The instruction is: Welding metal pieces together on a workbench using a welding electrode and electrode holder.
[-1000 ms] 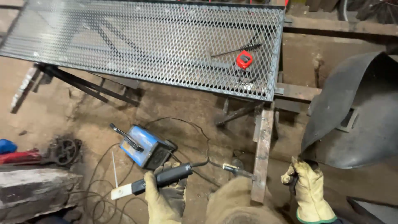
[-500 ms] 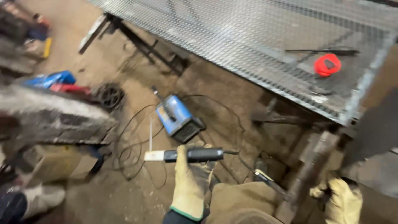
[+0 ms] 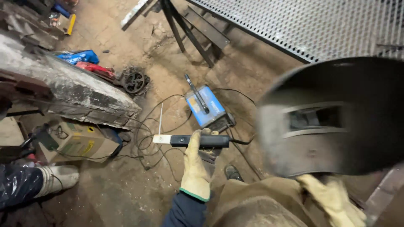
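Welding mask (image 3: 332, 122) raised, blurred; dirt floor (image 3: 122, 197), cables, maybe workshop.

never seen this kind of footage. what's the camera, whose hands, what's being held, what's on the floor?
One camera sits on the person's head and looks down, so both gloved hands are their own. The left hand grips a black electrode holder with a thin welding rod pointing up from its pale tip. The right hand lifts a dark welding mask, blurred and close to the lens. On the dirt floor lie a small blue welding machine and loose cables, beside a cardboard box. A metal mesh panel rests on stands at top right.
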